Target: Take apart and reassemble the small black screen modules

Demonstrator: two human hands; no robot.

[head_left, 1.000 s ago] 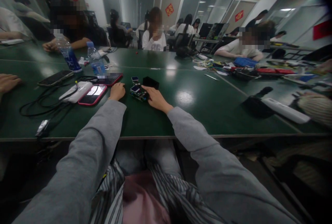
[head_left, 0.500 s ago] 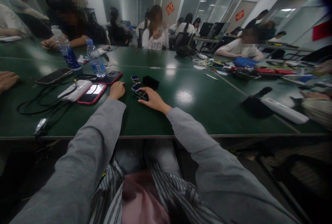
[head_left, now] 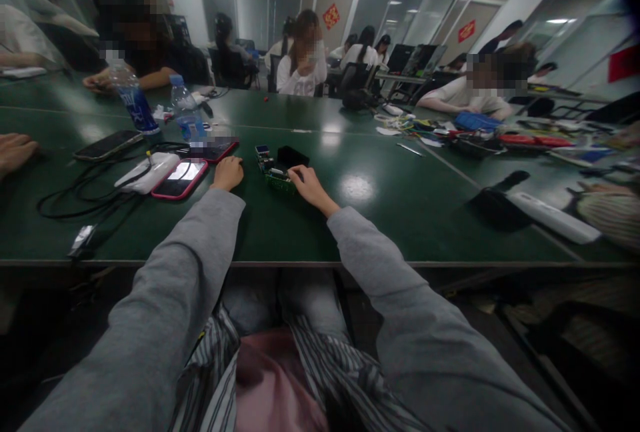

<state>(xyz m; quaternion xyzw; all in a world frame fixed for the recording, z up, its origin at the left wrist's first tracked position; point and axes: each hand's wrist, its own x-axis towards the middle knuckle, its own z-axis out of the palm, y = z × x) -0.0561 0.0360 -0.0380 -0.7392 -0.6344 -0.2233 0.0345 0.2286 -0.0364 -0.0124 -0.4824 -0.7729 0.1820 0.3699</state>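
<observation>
On the green table, my right hand (head_left: 309, 185) pinches the right end of a small green circuit board (head_left: 281, 182), its fingertips at the edge. The board looks tilted, with small parts along its upper side. Just behind it lies another small module with a little screen (head_left: 262, 151). A black open box (head_left: 293, 156) sits behind my right fingers. My left hand (head_left: 229, 173) rests on the table left of the board with its fingers curled in; I see nothing in it. It is close to a phone in a red case (head_left: 221, 151).
To the left lie a pink-cased phone (head_left: 180, 179), a white power bank (head_left: 147, 173), black cables and a dark phone (head_left: 109, 145). Two bottles (head_left: 187, 115) stand behind them. A white power strip (head_left: 553, 217) and heaped wires (head_left: 425, 129) are on the right. Other people sit around.
My right hand has turned the circuit board, so its screen no longer shows and its green side does. The right fingers have shifted slightly right. My left hand stays in place.
</observation>
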